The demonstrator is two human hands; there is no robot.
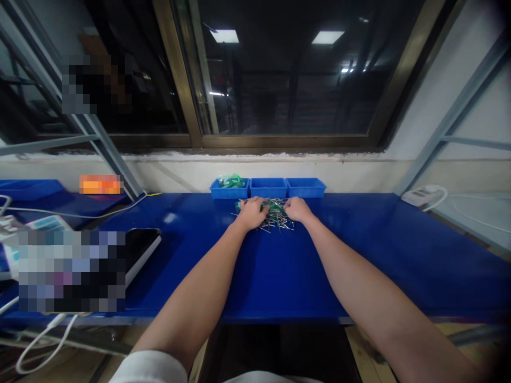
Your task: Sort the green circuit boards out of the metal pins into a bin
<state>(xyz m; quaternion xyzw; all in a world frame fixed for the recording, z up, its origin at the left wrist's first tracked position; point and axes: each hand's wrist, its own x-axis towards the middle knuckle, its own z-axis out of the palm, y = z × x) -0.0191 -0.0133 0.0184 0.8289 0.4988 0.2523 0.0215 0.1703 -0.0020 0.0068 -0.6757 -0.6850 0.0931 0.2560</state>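
Observation:
A loose pile of thin, shiny metal pins (279, 219), which look like rivets or nails, lies on the blue table (263, 276) between my hands. Some green material (274, 205) shows among them; its kind is unclear. My left hand (252, 213) rests at the pile's left side, fingers curled down over it. On the right edge, my right hand (298, 209) has its fingers bent and pressed together against the pins. Whatever either hand grips is hidden or too small to name.
Behind the pile, three blue bins stand side by side: a left bin (229, 193) with green-and-clear packets, a middle bin (268, 193) and a right bin (305, 193). A dark-screened device (143, 239) and white cables lie left. A white power strip (419, 196) sits far right.

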